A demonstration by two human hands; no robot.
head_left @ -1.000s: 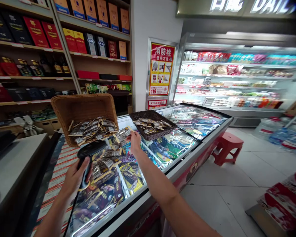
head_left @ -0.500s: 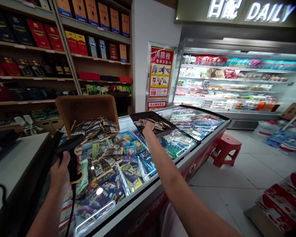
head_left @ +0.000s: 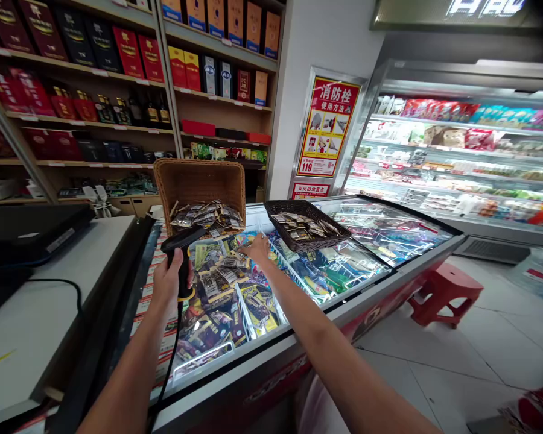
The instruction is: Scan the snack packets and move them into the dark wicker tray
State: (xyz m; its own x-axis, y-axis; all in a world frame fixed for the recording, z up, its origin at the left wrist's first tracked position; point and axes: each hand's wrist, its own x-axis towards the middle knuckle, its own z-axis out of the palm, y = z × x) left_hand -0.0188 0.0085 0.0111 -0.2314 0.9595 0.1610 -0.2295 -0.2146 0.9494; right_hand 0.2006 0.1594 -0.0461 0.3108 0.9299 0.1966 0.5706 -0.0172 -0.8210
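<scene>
Head view shows us a black pistol-shaped handheld scanner with a yellow ring at its base (head_left: pixel 183 256) in our left hand (head_left: pixel 168 282), just below a deep tan woven basket (head_left: pixel 199 179) that lies tipped on its side. The long axis of the scanner's head runs from 8 o'clock to 2 o'clock, the narrower end toward 2; its handle drops to 6 o'clock, where a thin black cord (head_left: pixel 175 343) trails down. Our left fingers are wrapped around that handle. Our right hand (head_left: pixel 257 248) is over the glass of a long white-framed freezer (head_left: pixel 226 372), fingers toward 9 o'clock; we cannot tell whether they pinch anything. Flat brown-and-gold packets (head_left: pixel 219 280) lie loose on the glass at 7 o'clock from that hand, and similar ones fill both the tan basket and, at 2 o'clock from the same hand, a shallow dark-brown woven basket (head_left: pixel 314 244).

Half a second ago our right hand was inside the dark basket; now it is out, back over the glass between the two baskets. Our scanner keeps nearly the same slant, its narrow end slightly farther along the tan basket's lower edge. Our view has swung toward 9 o'clock.
</scene>
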